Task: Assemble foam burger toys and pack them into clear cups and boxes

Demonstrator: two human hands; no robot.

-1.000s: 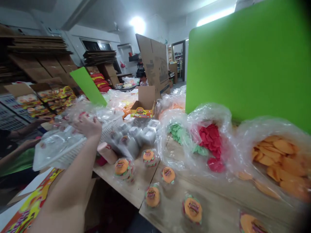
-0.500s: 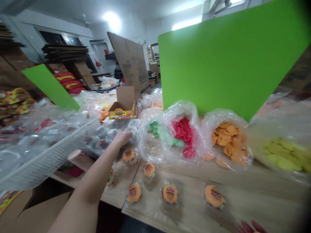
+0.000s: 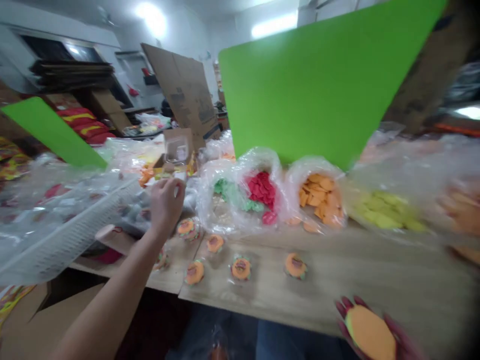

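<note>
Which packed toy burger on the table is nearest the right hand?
The rightmost packed burger, set apart at the group's right end. The next one and the rest sit farther left, away from the right hand.

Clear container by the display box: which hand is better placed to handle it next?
Left, probably. The left hand is close to the clear container, perhaps gripping it; blur hides the contact. The right hand is farther off and holds an orange bun.
</note>
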